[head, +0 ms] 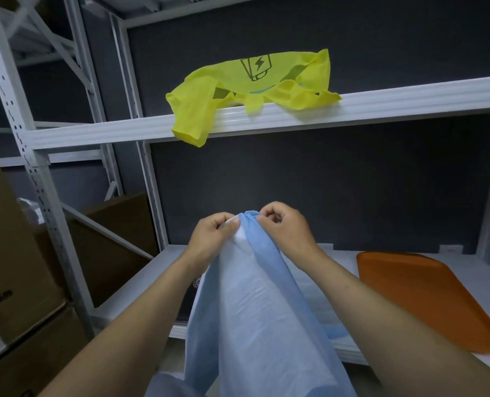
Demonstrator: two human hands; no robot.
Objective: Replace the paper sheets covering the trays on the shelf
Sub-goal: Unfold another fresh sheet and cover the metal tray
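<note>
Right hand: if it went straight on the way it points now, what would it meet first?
Likely the left hand, just across the bunched blue sheet both hands pinch; the right hand points inward toward it. Depth is unclear.

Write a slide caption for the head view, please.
Left hand and right hand pinch the bunched top of a light blue sheet at a shelf holding an orange tray.

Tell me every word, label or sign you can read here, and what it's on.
No words can be read anywhere.
Yellow cloth: no letters, only a drawn battery sign with a lightning bolt.
Cardboard box: dark print, too blurred to read.
Round emblem beside the blue sheet: half hidden, too small to read.
</note>
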